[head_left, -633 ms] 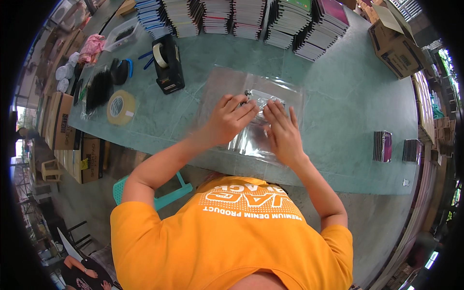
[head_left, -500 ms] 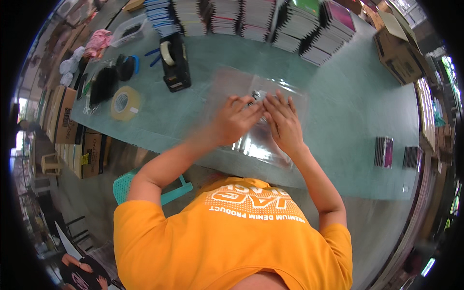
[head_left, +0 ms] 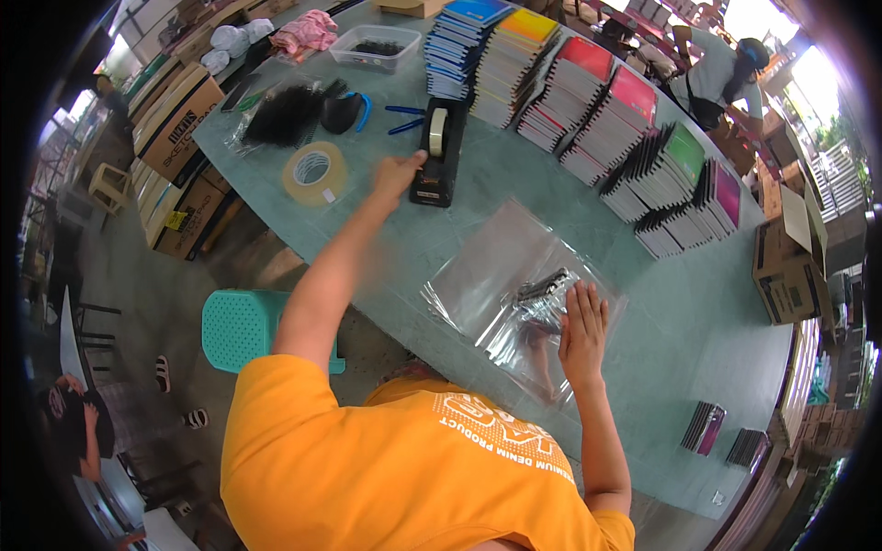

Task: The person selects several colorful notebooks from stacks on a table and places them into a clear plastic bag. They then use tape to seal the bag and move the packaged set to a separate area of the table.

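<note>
shiny, creased clear plastic film (head_left: pixel 496 262) near the green bench's (head_left: pixel 684 340) front edge; right hand (head_left: pixel 583 335) atop, fingers straight; left hand (head_left: pixel 398 176), grip unclear.

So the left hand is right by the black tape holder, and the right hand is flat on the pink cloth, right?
Not quite. The right hand isn't on the pink cloth; it's flat on the clear plastic, as the head view shows. The left hand is right by the black tape holder, just as you said.

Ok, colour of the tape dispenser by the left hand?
Black tape dispenser; shows best in head view.
</note>
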Tool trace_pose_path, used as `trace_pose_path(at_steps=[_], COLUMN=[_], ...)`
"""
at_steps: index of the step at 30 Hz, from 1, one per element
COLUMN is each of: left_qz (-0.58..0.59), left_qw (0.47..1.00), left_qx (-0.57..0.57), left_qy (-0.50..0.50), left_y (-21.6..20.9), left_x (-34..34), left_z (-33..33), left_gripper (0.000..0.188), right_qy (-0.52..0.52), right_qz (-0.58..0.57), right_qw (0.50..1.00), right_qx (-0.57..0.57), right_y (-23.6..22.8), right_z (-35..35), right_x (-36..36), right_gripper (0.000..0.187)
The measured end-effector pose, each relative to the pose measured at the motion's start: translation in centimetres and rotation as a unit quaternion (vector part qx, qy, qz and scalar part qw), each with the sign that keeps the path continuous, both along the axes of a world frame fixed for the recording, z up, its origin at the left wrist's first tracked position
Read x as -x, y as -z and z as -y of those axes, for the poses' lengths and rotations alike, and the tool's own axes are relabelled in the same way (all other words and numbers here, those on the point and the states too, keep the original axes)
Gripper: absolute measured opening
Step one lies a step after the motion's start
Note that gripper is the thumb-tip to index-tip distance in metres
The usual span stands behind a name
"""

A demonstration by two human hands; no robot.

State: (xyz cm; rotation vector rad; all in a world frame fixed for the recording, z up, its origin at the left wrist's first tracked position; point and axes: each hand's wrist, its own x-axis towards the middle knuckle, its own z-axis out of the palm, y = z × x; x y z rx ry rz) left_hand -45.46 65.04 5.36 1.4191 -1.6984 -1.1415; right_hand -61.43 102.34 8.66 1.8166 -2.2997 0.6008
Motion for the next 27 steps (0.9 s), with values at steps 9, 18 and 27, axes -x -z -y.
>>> trace_pose_path(at_steps=[9, 18, 27], left_qz=[-0.265, -0.102, -0.143], left_qw=[0.948, 0.965, 0.958], left_qx=[-0.167, 0.014, -0.076], left_qy=[0.057, 0.240, 0.238], left_y=[-0.6, -2.3, -1.5], left_x=[-0.7, -2.2, 6.1], left_z=[-6.0, -11.6, -28.3], left_gripper=[0.026, 0.010, 0.031], right_qy=[0.019, -0.002, -0.044], right_qz=[-0.001, 0.063, 0.110], right_qw=[1.000, 0.994, 0.990], right_qx=[0.023, 0.092, 0.080], right_y=[-0.2, 1.0, -0.4], right_z=[-0.4, 0.2, -0.4], right_x=[-0.2, 0.1, 0.0], right_gripper=[0.043, 0.056, 0.065])
